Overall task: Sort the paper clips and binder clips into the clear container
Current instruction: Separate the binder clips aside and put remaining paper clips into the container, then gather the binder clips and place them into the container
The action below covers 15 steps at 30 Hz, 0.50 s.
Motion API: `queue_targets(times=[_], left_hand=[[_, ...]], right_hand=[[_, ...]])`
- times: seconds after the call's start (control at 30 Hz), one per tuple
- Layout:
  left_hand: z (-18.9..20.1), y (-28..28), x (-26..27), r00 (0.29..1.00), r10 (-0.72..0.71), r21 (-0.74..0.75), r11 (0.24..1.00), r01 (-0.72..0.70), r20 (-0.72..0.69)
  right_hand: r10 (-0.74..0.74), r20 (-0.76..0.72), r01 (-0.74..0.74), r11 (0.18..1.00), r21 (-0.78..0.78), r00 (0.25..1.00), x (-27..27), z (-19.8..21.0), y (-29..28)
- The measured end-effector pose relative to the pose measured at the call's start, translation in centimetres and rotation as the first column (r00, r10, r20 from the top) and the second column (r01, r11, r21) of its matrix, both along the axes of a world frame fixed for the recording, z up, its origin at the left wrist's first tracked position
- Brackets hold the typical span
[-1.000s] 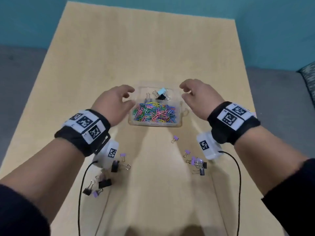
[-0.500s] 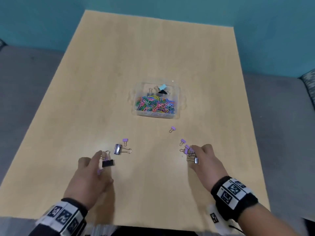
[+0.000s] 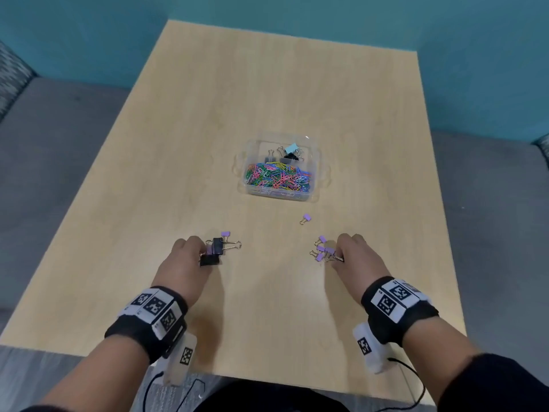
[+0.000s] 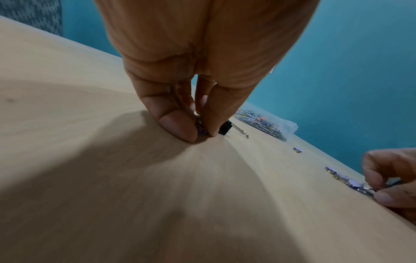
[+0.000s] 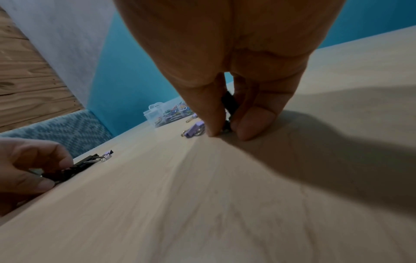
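Head view: both hands pulled back from the box (image 3: 316, 171), left hand (image 3: 184, 263) and right hand (image 3: 355, 258) now pinching binder clips (image 3: 322, 252) near it, next load coming.

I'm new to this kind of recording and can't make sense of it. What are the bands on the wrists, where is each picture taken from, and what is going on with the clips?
No machine here: a person's two bare hands, wearing wrist straps with printed markers and a small camera each. The wide picture comes from a head-worn camera looking down; the other two look along each hand.

On the wooden table stands a clear container with coloured paper clips in the near compartment and a few binder clips in the far one. Loose binder clips lie nearer the person.

The left hand pinches black binder clips at the tabletop. The right hand pinches a dark binder clip beside a cluster of small purple ones. One purple clip lies alone.
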State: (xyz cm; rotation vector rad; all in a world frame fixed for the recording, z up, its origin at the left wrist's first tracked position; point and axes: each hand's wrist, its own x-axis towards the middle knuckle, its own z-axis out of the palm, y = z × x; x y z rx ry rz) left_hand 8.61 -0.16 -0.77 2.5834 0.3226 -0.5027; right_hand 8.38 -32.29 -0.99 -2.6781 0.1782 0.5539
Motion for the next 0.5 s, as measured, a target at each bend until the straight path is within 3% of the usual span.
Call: queue_targets(times=[0.13, 0.23, 0.33, 0.43, 0.47, 0.5], left_hand=[[-0.2, -0.1, 0.6, 0.999, 0.04, 0.001, 0.999, -0.04, -0.005], [-0.5, 0.1, 0.4, 0.998, 0.058, -0.01, 0.998, -0.058, 0.003], [-0.5, 0.4, 0.0, 0.997, 0.076, -0.066, 0.995, -0.076, 0.008], [-0.4, 1.3, -0.6, 0.989, 0.143, -0.114, 0.984, -0.138, 0.038], [-0.5, 1.6, -0.9, 0.978, 0.205, -0.18, 0.965, -0.194, 0.047], [-0.7, 1.9, -1.2, 0.957, 0.287, -0.283, 0.922, -0.266, 0.038]], right_hand=[[-0.062, 0.012, 0.062, 0.997, 0.055, 0.998, 0.4, 0.1, 0.0], [-0.214, 0.025, 0.205, 0.957, 0.204, 0.976, 0.0, 0.1, -0.7], [-0.413, -0.023, 0.381, 0.815, 0.436, 0.91, -0.9, 0.0, -1.4], [-0.59, -0.196, 0.569, 0.551, 0.611, 0.783, -1.4, 0.1, -1.8], [-0.616, -0.228, 0.599, 0.502, 0.624, 0.754, -1.6, 0.2, -1.9], [-0.619, -0.216, 0.6, 0.52, 0.608, 0.755, -1.8, 0.2, -1.9]])
